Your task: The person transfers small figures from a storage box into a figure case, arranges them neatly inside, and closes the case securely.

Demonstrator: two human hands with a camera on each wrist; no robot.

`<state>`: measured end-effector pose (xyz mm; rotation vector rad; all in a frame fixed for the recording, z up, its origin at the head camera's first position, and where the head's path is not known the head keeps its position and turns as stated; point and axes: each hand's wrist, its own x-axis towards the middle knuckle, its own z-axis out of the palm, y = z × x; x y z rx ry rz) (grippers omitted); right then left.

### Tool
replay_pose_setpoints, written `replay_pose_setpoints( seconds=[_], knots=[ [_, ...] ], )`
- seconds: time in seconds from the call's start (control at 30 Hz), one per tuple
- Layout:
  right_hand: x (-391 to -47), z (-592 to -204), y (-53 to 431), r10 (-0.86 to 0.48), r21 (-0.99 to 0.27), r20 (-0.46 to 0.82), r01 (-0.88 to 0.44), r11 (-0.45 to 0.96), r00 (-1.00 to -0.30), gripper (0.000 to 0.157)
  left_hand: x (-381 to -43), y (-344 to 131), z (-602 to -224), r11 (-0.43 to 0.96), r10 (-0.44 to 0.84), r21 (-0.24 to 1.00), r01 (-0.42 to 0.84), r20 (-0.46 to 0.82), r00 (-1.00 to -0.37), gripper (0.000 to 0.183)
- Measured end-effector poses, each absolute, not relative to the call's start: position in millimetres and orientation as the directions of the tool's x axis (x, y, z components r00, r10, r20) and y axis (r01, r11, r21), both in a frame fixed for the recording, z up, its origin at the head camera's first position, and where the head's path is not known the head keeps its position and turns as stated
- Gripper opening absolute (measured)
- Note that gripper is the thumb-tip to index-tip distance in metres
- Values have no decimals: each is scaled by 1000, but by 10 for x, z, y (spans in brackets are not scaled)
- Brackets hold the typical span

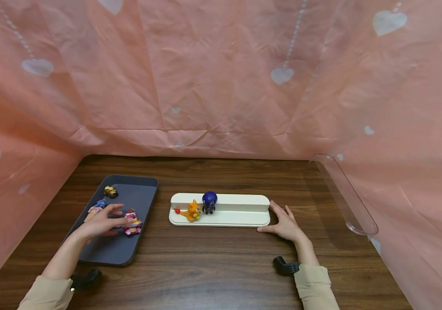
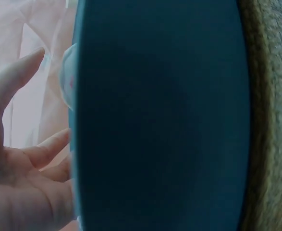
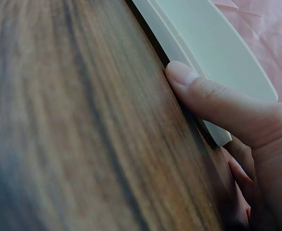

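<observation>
My left hand (image 1: pixel 106 221) reaches over the grey tray (image 1: pixel 108 257), fingers spread, close to a pink figurine (image 1: pixel 132 228) with a red top. In the left wrist view the tray's wall (image 2: pixel 165 120) hides the fingertips, while the thumb (image 2: pixel 18 77) stands apart. My right hand (image 1: pixel 286 224) grips the right end of a white stepped display stand (image 1: pixel 240 218), with the thumb (image 3: pixel 184 77) along its front edge. On the stand's left half are an orange dragon-like figurine (image 1: pixel 193 211) with a red tail tip and a dark blue round-headed figurine (image 1: pixel 209 201).
Also in the tray lie a brown-and-yellow figurine (image 1: pixel 110 191) and a blue-and-pink figurine (image 1: pixel 96 208), partly behind the left hand. A clear plastic cover (image 1: pixel 345 193) sits at the table's right edge. Pink curtain (image 1: pixel 221 86) surrounds the wooden table (image 1: pixel 205 267).
</observation>
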<state>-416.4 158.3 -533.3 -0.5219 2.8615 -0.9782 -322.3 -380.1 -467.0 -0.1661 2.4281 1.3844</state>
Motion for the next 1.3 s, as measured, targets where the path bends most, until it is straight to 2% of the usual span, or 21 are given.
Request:
replay_pose_setpoints(
  seconds=[0.53, 0.93, 1.3],
  knots=[
    [-4147, -5317, 1579, -335, -624, 13, -270, 733, -942, 107, -3283, -3718, -4772, 478, 41, 831, -286, -347, -937, 74],
    [-4140, -5313, 1584, -335, -625, 11, -268, 733, -942, 107, -3292, -3723, -4779, 479, 91, 845, -239, -318, -944, 75],
    [-4150, -5319, 1590, -340, -621, 22, -279, 732, -940, 106, -3280, -3698, -4759, 514, 83, 836, -191, -270, -959, 75]
  ],
)
